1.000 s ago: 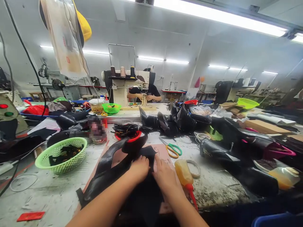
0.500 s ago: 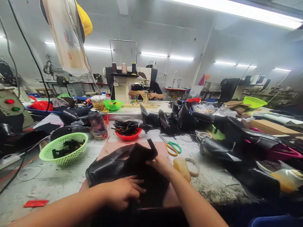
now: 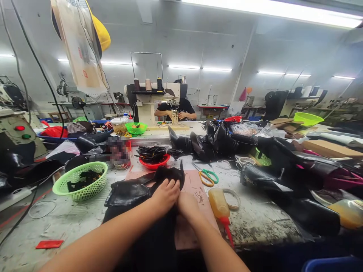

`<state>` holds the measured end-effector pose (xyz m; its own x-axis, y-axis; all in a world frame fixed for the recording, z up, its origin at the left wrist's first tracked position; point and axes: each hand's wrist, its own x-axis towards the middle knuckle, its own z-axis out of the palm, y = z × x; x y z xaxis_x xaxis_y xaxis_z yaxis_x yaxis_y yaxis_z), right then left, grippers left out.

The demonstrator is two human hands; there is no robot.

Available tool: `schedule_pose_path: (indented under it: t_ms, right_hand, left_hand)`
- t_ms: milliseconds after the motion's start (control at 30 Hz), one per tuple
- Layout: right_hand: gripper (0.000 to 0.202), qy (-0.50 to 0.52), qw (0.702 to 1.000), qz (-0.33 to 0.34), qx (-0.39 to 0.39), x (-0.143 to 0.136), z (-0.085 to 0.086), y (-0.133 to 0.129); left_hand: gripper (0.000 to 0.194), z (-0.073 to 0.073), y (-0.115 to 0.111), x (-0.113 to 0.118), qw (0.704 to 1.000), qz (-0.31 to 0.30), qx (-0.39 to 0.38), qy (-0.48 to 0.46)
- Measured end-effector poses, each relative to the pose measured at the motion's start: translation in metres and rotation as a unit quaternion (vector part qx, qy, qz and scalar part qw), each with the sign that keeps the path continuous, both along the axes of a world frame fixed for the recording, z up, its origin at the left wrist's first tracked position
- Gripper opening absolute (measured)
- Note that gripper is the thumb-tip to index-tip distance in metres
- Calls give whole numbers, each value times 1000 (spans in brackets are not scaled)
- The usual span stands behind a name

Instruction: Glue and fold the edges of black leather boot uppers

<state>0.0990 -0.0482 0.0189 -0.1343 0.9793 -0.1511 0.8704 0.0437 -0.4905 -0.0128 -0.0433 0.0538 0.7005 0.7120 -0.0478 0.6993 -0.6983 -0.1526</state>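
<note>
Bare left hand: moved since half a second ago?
Yes: the bare left hand has moved forward and slightly right, now closer to the round red plastic bowl of black strips.

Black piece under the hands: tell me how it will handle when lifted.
The black piece will probably flop, as it bends and bunches near the left hand. Its glossy part might feel slick. Its edge looks thin, suggesting little weight.

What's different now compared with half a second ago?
The left hand has moved forward and right over the black leather piece, ending beside the right hand, which has shifted slightly nearer the wearer. Both hands are at the piece; their exact grip is hidden. The scissors, bottle and green basket stayed in place.
</note>
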Motion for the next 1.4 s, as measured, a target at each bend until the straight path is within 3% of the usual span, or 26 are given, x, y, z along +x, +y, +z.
schedule_pose_path:
  t_ms: [133, 300, 400, 533, 633, 767, 833, 933, 967, 1033, 1233, 1400]
  right_hand:
    - [18, -58, 998, -34, 4, 22, 17, 6]
    - [40, -110, 980, -161, 44, 89, 39, -2]
    - [56, -79, 973, -216, -6, 133, 30, -5]
    - [42, 65, 978, -196, -39, 162, -1, 1]
    - [34, 168, 959, -222, -44, 168, -16, 6]
    - [39, 269, 929, -247, -66, 179, -16, -1]
    - [46, 401, 868, -289, -33, 184, -15, -8]
    - [48, 601, 723, -338, 45, 185, -18, -12]
    - [48, 635, 692, -339, 57, 183, -19, -10]
    - [47, 679, 657, -320, 65, 173, -21, -3]
    - [47, 722, 623, -270, 129, 134, -15, 30]
    - [50, 685, 669, -259, 128, 119, -12, 45]
  left_hand:
    - [40, -25, 19, 2, 999, -6, 4, -36]
    - [40, -45, 26, 0, 998, 27, 18, -58]
    - [38, -48, 36, 4, 996, 43, 28, -70]
    - [37, -51, 49, 10, 994, 61, 39, -84]
    - [37, -54, 50, 12, 993, 66, 42, -92]
    - [41, -59, 50, 12, 991, 72, 39, -106]
    - [43, -60, 52, 11, 991, 69, 29, -113]
    - [42, -58, 57, 9, 992, 56, 4, -116]
    - [42, -58, 58, 7, 992, 49, -7, -117]
    - [42, -57, 62, 4, 992, 29, -27, -119]
    - [43, -59, 68, -2, 991, 15, -35, -131]
    - [49, -60, 66, 2, 993, 9, -4, -121]
